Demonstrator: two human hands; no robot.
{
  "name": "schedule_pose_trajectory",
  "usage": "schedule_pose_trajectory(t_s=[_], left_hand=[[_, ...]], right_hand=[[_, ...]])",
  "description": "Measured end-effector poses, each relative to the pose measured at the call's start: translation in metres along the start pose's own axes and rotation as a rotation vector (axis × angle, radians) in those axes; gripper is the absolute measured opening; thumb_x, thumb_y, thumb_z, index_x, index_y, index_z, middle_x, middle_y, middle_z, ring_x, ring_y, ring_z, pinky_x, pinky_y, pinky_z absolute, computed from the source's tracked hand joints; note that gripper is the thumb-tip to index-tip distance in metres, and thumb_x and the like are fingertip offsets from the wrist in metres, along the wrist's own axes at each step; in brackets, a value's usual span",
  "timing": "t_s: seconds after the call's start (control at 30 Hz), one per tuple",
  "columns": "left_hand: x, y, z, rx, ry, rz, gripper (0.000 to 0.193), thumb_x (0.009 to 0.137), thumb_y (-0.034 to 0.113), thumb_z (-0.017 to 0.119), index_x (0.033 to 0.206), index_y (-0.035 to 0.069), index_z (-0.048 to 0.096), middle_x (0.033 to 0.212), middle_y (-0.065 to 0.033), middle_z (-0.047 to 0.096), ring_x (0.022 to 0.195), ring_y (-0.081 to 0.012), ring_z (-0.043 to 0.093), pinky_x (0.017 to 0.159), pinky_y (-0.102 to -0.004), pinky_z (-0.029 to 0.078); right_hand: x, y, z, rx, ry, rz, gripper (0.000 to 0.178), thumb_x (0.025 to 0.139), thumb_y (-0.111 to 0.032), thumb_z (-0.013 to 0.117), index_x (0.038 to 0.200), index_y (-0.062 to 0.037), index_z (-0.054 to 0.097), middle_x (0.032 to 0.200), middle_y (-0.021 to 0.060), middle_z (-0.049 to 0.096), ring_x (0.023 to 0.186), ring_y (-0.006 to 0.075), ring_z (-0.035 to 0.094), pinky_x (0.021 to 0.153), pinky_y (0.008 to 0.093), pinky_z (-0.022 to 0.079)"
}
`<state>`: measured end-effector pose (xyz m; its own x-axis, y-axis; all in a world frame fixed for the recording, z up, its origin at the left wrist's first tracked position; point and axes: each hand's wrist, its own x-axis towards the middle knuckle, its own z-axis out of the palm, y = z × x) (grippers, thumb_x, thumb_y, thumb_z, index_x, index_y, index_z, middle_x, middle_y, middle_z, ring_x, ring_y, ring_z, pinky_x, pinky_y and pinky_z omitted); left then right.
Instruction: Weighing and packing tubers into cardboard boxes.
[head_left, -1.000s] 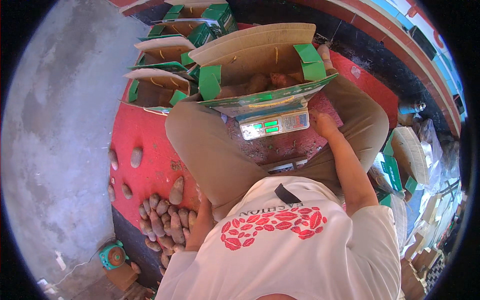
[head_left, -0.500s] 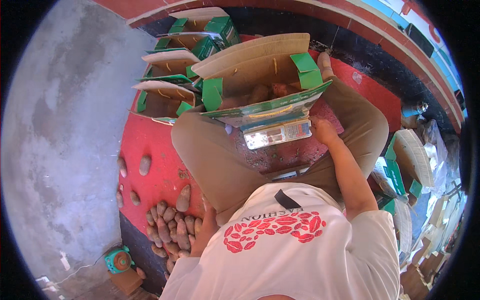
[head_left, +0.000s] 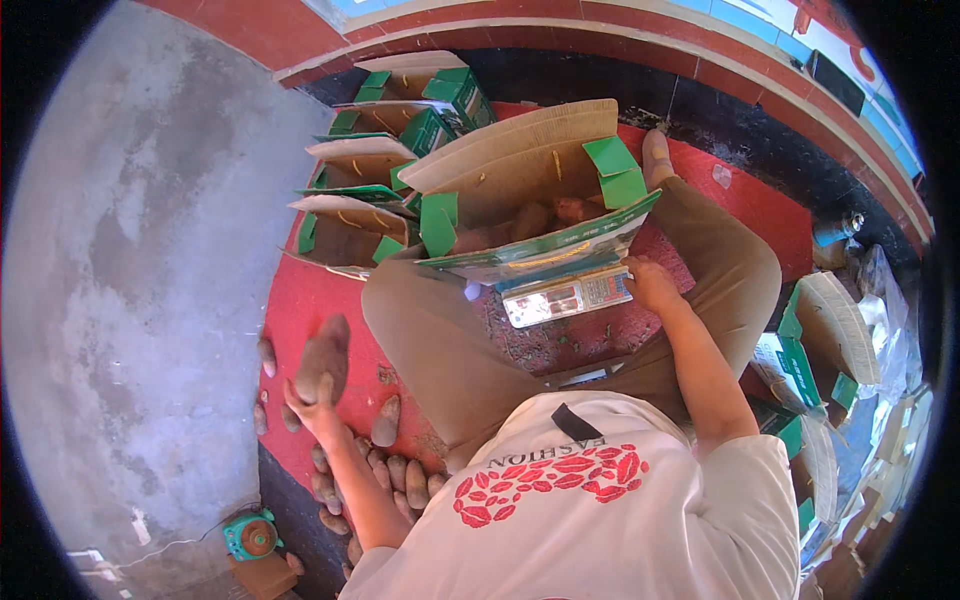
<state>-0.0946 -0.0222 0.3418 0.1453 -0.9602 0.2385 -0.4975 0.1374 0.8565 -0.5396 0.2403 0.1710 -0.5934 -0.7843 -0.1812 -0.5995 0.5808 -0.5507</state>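
My left hand (head_left: 312, 402), raised over the red mat, is closed around a large brown sweet potato (head_left: 325, 360). My right hand (head_left: 652, 285) has its fingers curled at the right end of the weighing scale (head_left: 562, 297), beside its keypad. Just beyond the scale's panel stands an open green-and-tan carton (head_left: 520, 165) with several sweet potatoes (head_left: 532, 220) inside; its front wall hides part of them. What lies under the carton is hidden. Close to my left forearm lies a heap of sweet potatoes (head_left: 397, 472), partly covered by the arm.
More open cartons (head_left: 352, 225) stand in a row at the far left. Other cartons (head_left: 790, 350) and clear plastic sit on the right. My legs flank the scale on the red mat (head_left: 310, 300). A turquoise device (head_left: 252, 537) stands by the grey wall at the lower left.
My left hand has come up from beside the heap and moved forward, now with a sweet potato in it. My right hand stays at the scale. The view has shifted slightly.
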Motion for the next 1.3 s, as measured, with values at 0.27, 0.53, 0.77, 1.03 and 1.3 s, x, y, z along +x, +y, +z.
schedule_pose_trajectory(t_s=[0.27, 0.53, 0.77, 1.03, 1.3], left_hand=[[0.0, 0.124, 0.085, -0.333, -0.459, 0.091, 0.081, 0.065, 0.004, 0.072, 0.137, 0.009, 0.034, 0.128, -0.0119, 0.042, 0.117, -0.0239, 0.043, 0.1, -0.0346, 0.035], [-0.021, 0.155, 0.217, -0.104, -0.839, 0.413, 0.093, 0.056, 0.02, 0.082, 0.135, 0.008, 0.036, 0.122, -0.017, 0.051, 0.112, -0.0269, 0.05, 0.096, -0.0346, 0.04], [-0.022, 0.142, 0.284, 0.074, -1.035, 0.258, 0.088, 0.065, 0.029, 0.077, 0.137, 0.006, 0.032, 0.122, -0.0228, 0.053, 0.114, -0.0309, 0.051, 0.095, -0.0366, 0.04], [-0.022, 0.148, 0.251, 0.164, -0.724, 0.821, 0.051, 0.081, 0.019, 0.062, 0.126, 0.003, 0.045, 0.119, -0.0196, 0.055, 0.112, -0.0327, 0.052, 0.094, -0.0375, 0.041], [-0.001, 0.121, 0.192, 0.044, -0.445, 0.783, 0.034, 0.085, 0.004, 0.055, 0.118, -0.005, 0.053, 0.119, -0.0179, 0.056, 0.111, -0.0266, 0.053, 0.096, -0.0337, 0.039]], right_hand=[[0.002, 0.005, 0.0, 0.021, 0.018, 0.0, 0.038, 0.078, -0.019, 0.064, 0.114, -0.0079, 0.058, 0.11, 0.0185, 0.057, 0.1, 0.0363, 0.056, 0.085, 0.0435, 0.046], [0.0, 0.0, -0.004, 0.025, 0.03, -0.01, 0.04, 0.078, -0.019, 0.065, 0.115, -0.0069, 0.057, 0.112, 0.0167, 0.056, 0.1, 0.0343, 0.057, 0.085, 0.0429, 0.046], [0.0, -0.007, -0.013, 0.06, 0.016, 0.0, 0.04, 0.078, -0.019, 0.064, 0.115, -0.0073, 0.056, 0.111, 0.0173, 0.056, 0.099, 0.0351, 0.057, 0.083, 0.044, 0.046], [-0.002, -0.005, -0.018, 0.035, 0.051, -0.012, 0.038, 0.076, -0.015, 0.063, 0.113, -0.0071, 0.057, 0.108, 0.0182, 0.058, 0.098, 0.0347, 0.058, 0.083, 0.0446, 0.047], [0.004, -0.01, -0.005, 0.034, -0.017, 0.023, 0.041, 0.076, -0.02, 0.061, 0.115, -0.0088, 0.057, 0.115, 0.0172, 0.056, 0.101, 0.0345, 0.057, 0.086, 0.0434, 0.047]])
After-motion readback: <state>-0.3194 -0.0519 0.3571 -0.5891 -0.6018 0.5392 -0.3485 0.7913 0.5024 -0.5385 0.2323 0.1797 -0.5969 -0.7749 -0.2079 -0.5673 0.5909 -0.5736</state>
